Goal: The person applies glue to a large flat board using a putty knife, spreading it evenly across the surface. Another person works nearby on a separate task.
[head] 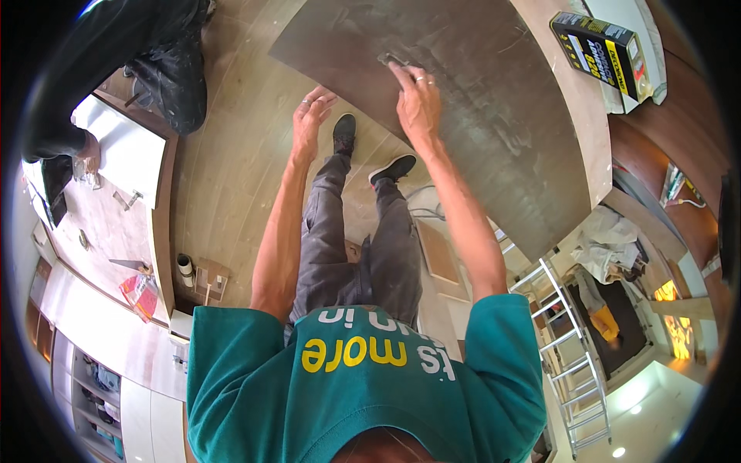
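Observation:
A large dark brown sheet panel [498,156] lies before me, with streaky smears across its upper face. My right hand [419,107] is over the panel, its fingers pinching a small thin spreader [395,58] that is mostly hidden by them. The spreader meets the surface at a pale smeared patch. At the panel's near-left edge is my left hand [312,116], its fingers slightly bent and loosely apart with nothing in them. Its fingertips are at the edge; whether they touch it is unclear.
A rectangular metal can [602,55] bearing writing stands at the upper right. An aluminium ladder [570,359] leans at lower right, near crumpled pale sheeting [608,243]. Another person in dark clothes [168,75] is at upper left. A handsaw [128,264] lies on the left worktop [104,231].

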Demonstrator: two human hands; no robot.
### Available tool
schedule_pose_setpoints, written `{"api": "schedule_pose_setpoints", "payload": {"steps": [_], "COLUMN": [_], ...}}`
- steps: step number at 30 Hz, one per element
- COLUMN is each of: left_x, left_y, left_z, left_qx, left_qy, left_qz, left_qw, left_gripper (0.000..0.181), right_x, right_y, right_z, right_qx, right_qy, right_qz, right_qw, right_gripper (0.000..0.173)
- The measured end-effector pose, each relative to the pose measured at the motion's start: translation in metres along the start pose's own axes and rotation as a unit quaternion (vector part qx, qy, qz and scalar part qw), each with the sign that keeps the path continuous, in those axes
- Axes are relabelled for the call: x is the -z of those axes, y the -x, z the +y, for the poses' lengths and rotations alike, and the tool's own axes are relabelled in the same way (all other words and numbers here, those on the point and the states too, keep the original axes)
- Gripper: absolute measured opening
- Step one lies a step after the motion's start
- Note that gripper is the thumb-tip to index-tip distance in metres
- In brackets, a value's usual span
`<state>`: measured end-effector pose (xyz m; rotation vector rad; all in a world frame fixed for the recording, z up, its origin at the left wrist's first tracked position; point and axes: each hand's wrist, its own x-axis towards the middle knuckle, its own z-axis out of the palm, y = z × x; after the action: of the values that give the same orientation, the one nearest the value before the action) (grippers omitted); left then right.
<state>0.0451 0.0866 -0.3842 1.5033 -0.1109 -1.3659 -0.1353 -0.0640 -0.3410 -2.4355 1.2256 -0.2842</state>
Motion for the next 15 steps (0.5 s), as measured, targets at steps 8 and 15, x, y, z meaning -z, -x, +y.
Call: {"api": "schedule_pose_setpoints", "payload": {"steps": [8,15], "left_x": [0.007,0.005], "left_y": [-0.006,-0.007], "left_z": [0.004,0.012], "left_qx": [0.012,0.006], "left_qy": [-0.017,-0.034], "left_qz": [-0.002,-0.016], "left_qw": [1.0,0.999], "left_gripper": [0.055,0.057], "right_x": [-0.023,-0.002], "right_y": [0.063,0.083], "right_z": [-0.049,-0.066], "right_qx": [-0.012,-0.044], "right_qy": [-0.04,-0.188], "right_qz": [-0.048,-0.101], "right_qw": [0.998,0.976], "right_gripper": [0.054,0.053]}}
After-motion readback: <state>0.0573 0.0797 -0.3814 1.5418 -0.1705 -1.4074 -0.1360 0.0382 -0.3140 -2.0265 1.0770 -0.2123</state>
